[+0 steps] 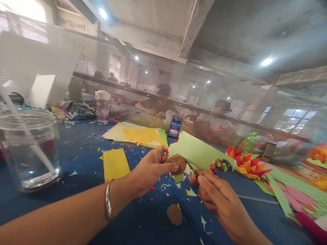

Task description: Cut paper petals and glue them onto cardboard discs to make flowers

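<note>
My left hand (pixel 150 168) pinches a light green sheet of paper (pixel 199 151) together with a round brown disc (pixel 178 162) at the sheet's lower left edge. My right hand (pixel 217 197) is closed around small scissors (pixel 193 169), whose blades meet the green paper's bottom edge. A silver bangle (pixel 108 200) sits on my left wrist. A second brown disc (pixel 174 214) lies on the blue table (pixel 84 146) just below my hands.
A clear jar with a stick in it (pixel 30 149) stands at the left. Yellow sheets (pixel 138 136) and a yellow strip (pixel 114 163) lie ahead. Orange and red paper flowers (pixel 245 161) and coloured strips lie to the right. A perforated metal screen (pixel 153 85) has people behind it.
</note>
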Motion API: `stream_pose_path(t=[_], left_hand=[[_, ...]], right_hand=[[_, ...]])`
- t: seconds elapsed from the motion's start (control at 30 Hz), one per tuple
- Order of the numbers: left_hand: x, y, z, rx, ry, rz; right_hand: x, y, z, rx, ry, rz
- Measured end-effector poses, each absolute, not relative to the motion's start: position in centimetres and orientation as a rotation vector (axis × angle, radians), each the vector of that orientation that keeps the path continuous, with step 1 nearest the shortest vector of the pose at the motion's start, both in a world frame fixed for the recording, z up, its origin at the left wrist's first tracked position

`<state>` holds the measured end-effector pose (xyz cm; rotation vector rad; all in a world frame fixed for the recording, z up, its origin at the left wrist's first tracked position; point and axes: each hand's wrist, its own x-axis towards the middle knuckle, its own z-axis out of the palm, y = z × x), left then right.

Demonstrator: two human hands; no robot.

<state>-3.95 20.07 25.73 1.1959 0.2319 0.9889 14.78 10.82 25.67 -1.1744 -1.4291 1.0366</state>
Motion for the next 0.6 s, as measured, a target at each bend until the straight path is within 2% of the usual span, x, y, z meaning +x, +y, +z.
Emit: stream_pose_path(t=[0.6], left_hand=[[-4.1,19.73,26.03,1.217,0.241,0.91]], right_hand=[[15.07,10.84,25.61,-1.179,-1.464,1.047]])
